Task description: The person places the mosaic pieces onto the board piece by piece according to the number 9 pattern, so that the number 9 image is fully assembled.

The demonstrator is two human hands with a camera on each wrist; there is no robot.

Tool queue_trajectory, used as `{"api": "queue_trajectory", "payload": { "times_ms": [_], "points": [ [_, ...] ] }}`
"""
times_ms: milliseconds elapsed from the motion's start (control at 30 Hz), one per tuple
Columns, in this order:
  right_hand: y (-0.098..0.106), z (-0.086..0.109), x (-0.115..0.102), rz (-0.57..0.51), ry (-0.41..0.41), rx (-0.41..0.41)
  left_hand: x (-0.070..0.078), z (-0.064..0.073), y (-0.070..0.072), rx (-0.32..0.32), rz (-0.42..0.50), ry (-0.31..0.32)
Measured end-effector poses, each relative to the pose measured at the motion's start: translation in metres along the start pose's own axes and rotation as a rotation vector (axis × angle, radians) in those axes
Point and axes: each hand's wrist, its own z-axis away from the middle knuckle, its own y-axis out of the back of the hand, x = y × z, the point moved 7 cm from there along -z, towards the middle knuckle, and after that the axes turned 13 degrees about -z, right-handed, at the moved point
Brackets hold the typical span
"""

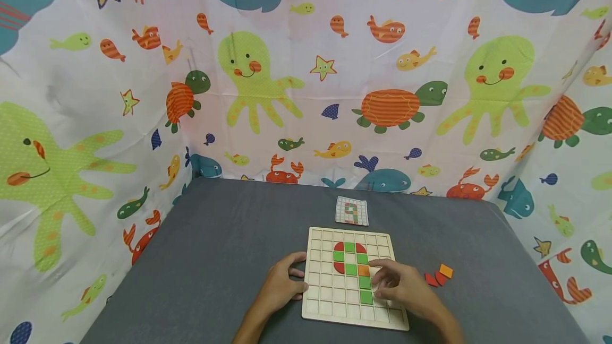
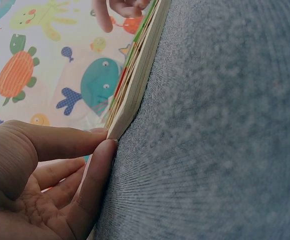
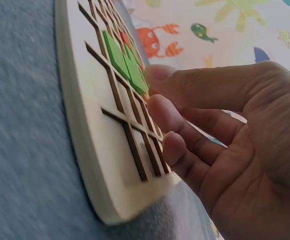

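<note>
A wooden grid board (image 1: 330, 309) lies on the dark grey cloth, with several green square tiles (image 1: 366, 297), an orange square tile (image 1: 363, 271) and three red rounded tiles (image 1: 339, 268) set in its cells. At the board's left edge, my left hand (image 1: 279, 283) grips the rim between thumb and finger, as the left wrist view shows up close. My right hand (image 1: 404, 285) hovers over the right side of the board, fingers loosely bent. Its fingertips are near the orange tile and the lower green tiles; no piece is seen between them.
Right of the board lie a loose orange square (image 1: 446, 271) and two red pieces (image 1: 431, 280). A small printed pattern card (image 1: 351, 211) lies just behind the board. Beyond the table (image 1: 229, 227) hangs a curtain (image 1: 296, 94) printed with sea animals.
</note>
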Motion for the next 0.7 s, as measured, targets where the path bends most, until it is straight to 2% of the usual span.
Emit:
{"api": "queue_trajectory", "payload": {
  "times_ms": [133,433,700],
  "points": [
    [0.013,0.004,0.001,0.006,0.022,0.057,0.001,0.000,0.000,0.003,-0.002,-0.002],
    [0.048,0.015,0.009,0.078,-0.022,0.251,0.001,0.000,0.001,0.006,0.003,-0.012],
    [0.075,0.028,0.013,0.145,0.023,0.329,-0.001,0.000,0.000,0.007,-0.002,-0.014]
  ]
}}
